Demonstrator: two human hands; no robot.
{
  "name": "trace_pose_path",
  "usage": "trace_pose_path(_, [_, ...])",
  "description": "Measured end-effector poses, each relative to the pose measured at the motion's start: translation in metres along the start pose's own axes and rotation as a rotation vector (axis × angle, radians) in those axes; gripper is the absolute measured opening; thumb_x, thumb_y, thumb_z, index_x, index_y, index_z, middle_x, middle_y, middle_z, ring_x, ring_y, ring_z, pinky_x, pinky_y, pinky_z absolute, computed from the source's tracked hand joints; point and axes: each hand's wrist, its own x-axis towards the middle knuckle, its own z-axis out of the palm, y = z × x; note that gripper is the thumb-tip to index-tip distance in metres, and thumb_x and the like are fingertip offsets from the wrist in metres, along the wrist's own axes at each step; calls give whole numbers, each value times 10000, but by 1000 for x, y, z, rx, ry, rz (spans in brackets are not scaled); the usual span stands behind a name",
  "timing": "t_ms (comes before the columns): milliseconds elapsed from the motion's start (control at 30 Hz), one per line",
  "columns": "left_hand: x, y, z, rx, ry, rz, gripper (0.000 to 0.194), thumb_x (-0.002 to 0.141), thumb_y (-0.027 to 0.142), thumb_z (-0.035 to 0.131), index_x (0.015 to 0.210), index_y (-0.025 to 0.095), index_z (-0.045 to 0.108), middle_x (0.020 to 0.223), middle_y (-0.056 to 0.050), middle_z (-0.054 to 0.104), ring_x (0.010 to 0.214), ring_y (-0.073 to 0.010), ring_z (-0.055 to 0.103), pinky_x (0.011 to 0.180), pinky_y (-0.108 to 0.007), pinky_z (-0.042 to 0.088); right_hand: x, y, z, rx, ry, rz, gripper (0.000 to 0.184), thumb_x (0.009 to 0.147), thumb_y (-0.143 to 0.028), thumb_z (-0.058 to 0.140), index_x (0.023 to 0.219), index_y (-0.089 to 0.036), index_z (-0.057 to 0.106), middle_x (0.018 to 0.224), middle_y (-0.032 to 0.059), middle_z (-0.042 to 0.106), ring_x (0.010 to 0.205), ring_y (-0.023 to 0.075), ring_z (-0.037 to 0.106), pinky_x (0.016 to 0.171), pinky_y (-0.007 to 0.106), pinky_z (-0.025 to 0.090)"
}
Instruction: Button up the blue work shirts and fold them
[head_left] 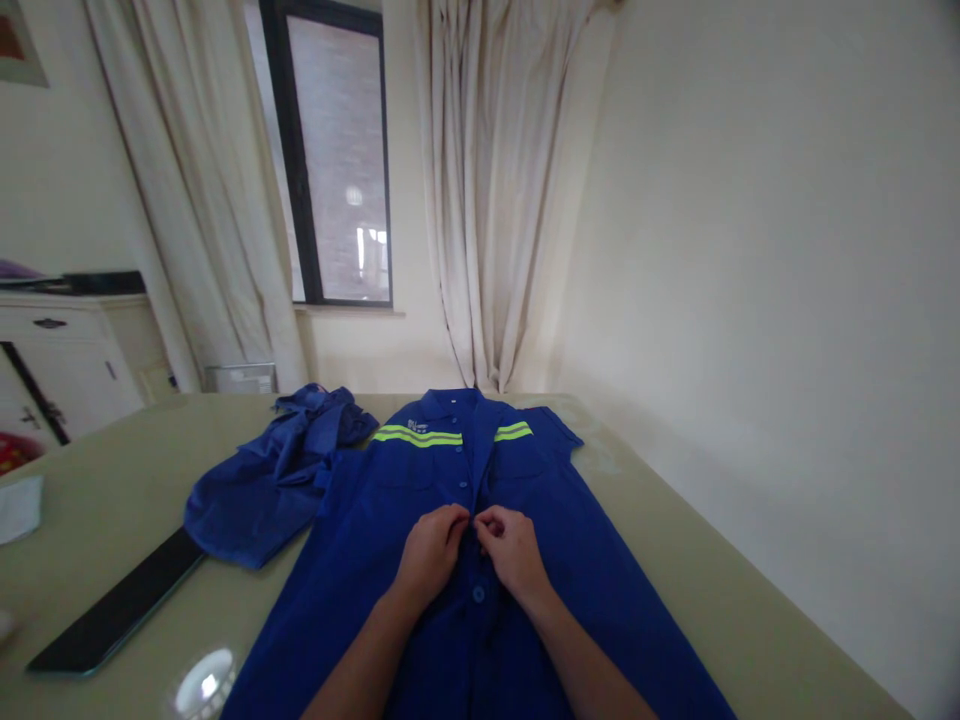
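A blue work shirt [555,500] with yellow-green reflective stripes lies front up on the table, its collar at the far end. Both my hands are at its front placket, about mid-chest. My left hand [433,545] pinches the placket edge from the left. Close beside it, my right hand [514,548] pinches the other edge with thumb and forefinger. Whatever button sits between the fingertips is hidden. Below the hands a button [478,594] shows on the placket, and several more show above. Toward the collar the front hangs partly apart.
A crumpled blue garment [277,480] lies left of the shirt, overlapping a long dark flat board [124,605]. A white cloth or paper [21,508] is at the table's [660,560] left edge. The wall [787,350] runs along the right side.
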Motion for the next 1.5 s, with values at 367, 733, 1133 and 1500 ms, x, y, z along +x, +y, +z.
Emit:
trace_pose_path(367, [0,5,0,-222,41,-39,269,909,385,539,856,210,737,796,-15,767,725,-181,685,665,-256,472,7,5,-4,-42,76,-66,25,752,-168,727,741,-188,736,775,8,629,677,145,583,635,239,453])
trace_pose_path(733, [2,2,8,-231,89,-151,295,884,417,550,890,193,742,758,-24,753,705,-188,682,646,-272,468,10,5,-9,27,84,-106,23,740,-189,750,756,-179,737,783,1,626,650,127,556,613,235,444])
trace_pose_path(1133, [-1,3,9,-172,56,-113,186,910,315,521,888,202,667,772,-2,700,698,-158,632,647,-256,415,13,13,-9,51,39,-101,160,864,-291,645,772,-175,706,770,11,632,682,142,582,639,241,451])
trace_pose_path(1500, [-1,3,1,64,-10,-116,57,866,223,595,811,221,611,710,43,625,673,-135,589,605,-239,327,16,20,0,17,38,-37,185,894,-278,574,784,-182,686,814,37,656,782,185,617,733,275,452])
